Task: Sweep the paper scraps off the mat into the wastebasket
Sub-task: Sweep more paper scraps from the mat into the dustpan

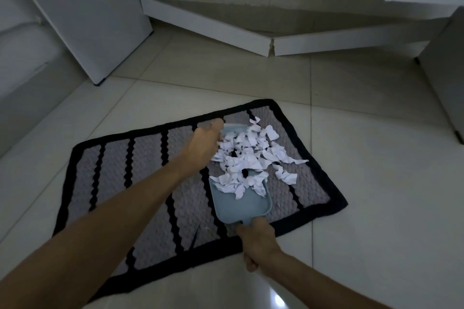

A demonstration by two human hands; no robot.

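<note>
Gripping the handle of the blue dustpan [239, 204] at lower centre, the right hand [258, 243] rests it on the mat [105, 168]. Paper scraps [247, 155] lie at its mouth (some inside). The left hand [200, 144] holds a brush [232, 128], mostly hidden.

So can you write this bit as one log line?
left hand: pushing white paper scraps with pale blue brush | right hand: gripping pale blue plastic dustpan | grey black-striped mat

The brush [232, 129] is mostly hidden behind the left hand [200, 145], perhaps gripped.
</note>
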